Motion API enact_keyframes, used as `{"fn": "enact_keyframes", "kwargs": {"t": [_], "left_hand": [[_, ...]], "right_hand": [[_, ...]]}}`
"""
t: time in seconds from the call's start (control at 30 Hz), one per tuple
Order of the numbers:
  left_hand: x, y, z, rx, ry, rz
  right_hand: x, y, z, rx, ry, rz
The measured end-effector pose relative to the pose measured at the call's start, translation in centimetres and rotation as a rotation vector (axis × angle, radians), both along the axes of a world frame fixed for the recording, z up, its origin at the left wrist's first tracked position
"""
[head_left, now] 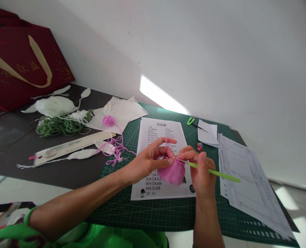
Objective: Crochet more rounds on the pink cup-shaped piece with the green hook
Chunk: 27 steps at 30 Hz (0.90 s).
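Sleeve (13,231); right fingers (191,155) tight round hook (227,177)

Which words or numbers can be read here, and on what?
"熊图解": heading of the printed sheet.
"R27:(5X,A": same sheet, rest behind the pink crochet piece.
"R28:(2X,A,2": same, also cut off.
"R29:(3X,A)6": same sheet.
"R30:(X,A)8": same sheet.
"众益": gold, on the red bag; the character before is unclear.
Too small or blurred: the sheet's other lines, the ruled papers.
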<state>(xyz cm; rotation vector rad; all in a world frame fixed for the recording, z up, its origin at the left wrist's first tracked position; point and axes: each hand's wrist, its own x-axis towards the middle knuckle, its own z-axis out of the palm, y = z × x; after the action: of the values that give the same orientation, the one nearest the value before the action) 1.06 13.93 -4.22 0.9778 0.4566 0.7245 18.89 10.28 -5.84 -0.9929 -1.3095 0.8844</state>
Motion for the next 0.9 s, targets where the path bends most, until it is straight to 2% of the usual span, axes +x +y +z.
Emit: {"fn": "enact_keyframes", "kwargs": {"t": [0.33, 0.6, 0.73, 0.9], "left_hand": [[-0.1, 0.3, -0.2, -0.032, -0.061, 0.031], [0.0, 0.3, -0.2, -0.044, -0.061, 0.040], [0.0, 0.2, -0.1, -0.052, -0.049, 0.025], [0.0, 0.2, -0.2, -0.071, -0.029, 0.010]], "right_hand": [[0.7, -0.3, 0.0, -0.025, 0.003, 0.029], [0.7, -0.1, -0.3, 0.080, -0.071, 0.016], [0.2, 0.1, -0.6, 0.209, -0.164, -0.054], [-0.6, 0.0, -0.4, 0.404, -0.418, -0.186]]}}
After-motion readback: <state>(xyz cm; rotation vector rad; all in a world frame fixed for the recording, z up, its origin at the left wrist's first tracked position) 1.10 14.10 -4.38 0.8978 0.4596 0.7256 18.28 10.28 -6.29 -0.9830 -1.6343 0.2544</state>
